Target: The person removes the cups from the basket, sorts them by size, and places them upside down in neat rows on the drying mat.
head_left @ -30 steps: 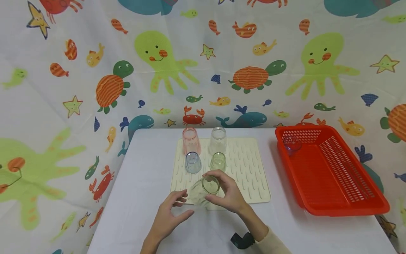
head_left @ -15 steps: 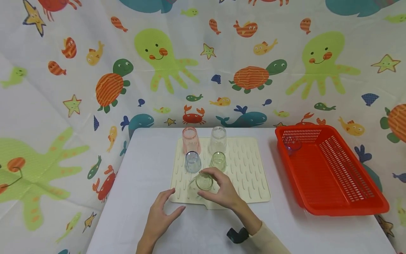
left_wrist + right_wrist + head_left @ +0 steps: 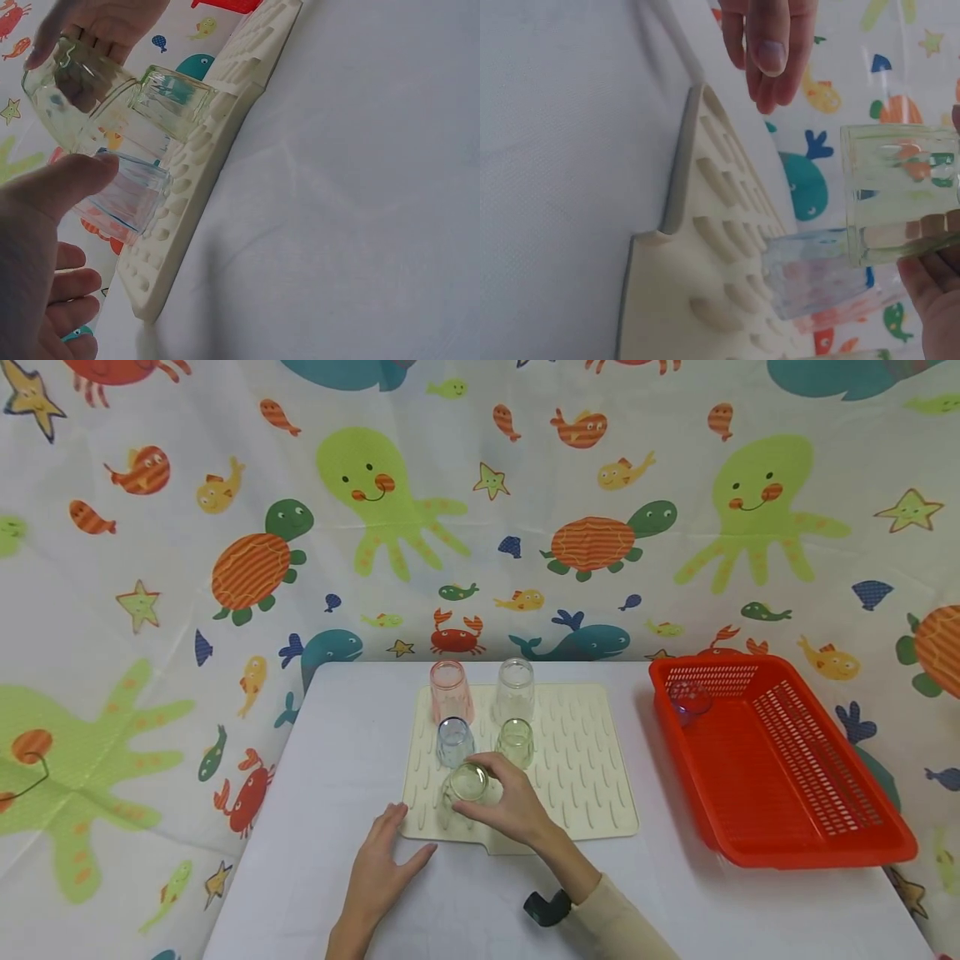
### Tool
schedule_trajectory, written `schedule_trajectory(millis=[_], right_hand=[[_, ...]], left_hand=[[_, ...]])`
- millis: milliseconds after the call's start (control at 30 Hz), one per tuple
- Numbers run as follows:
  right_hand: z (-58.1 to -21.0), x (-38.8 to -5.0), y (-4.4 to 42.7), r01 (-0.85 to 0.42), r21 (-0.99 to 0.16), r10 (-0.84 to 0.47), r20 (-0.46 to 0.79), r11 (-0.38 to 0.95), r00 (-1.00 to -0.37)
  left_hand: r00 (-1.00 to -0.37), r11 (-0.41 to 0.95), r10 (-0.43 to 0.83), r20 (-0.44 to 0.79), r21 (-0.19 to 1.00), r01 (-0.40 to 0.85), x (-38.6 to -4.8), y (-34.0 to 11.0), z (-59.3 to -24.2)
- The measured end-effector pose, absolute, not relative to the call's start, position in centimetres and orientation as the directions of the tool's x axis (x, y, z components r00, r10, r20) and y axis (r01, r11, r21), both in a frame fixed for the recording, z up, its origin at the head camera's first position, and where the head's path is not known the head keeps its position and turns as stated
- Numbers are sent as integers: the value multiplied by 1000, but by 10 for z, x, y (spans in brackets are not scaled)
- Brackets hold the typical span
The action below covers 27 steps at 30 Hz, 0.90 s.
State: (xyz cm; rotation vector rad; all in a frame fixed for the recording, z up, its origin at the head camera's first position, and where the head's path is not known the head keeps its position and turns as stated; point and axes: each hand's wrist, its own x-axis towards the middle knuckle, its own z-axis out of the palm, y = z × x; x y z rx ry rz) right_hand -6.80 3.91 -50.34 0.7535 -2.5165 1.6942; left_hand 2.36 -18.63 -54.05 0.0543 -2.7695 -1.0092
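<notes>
My right hand (image 3: 513, 806) holds a pale green glass (image 3: 469, 782) between thumb and fingers, with its closed-looking end towards the head camera. In the right wrist view that glass (image 3: 892, 195) hangs apart from the cream drying mat (image 3: 585, 777). My left hand (image 3: 378, 877) is at the mat's front left corner, thumb spread from loosely bent fingers, holding nothing. Behind the held glass, a blue glass (image 3: 456, 745) and a small green glass (image 3: 515, 745) stand on the mat. A taller pink glass (image 3: 452, 697) and a clear glass (image 3: 515, 693) stand at its back.
On the right side of the white table (image 3: 322, 743) sits a red plastic basket (image 3: 795, 852). A purple glass (image 3: 688, 700) lies in its back left corner. A black angled piece (image 3: 547, 908) is beside my right wrist. A patterned cloth (image 3: 480, 510) hangs behind.
My right hand has carried the green glass leftward and turned it more upright over the mat. My left hand has drawn back a little from the glass.
</notes>
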Motion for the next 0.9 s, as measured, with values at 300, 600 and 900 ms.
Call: schedule_trajectory(millis=[300,600,900], right_hand=[[-514,-72,29,-374,-867,-351,256,329,-901],[-522,-73,22,-364,-855,-318,251,370,-914],[-529,-74,12,-362,-825,-317,236,435,-919]], left_hand=[[-992,775,-121,32,628,-74,18,-186,-545],[-992,806,-115,-46,579,-121,17,-184,-550],[-991,816,-116,-67,562,-134,19,-183,-549]])
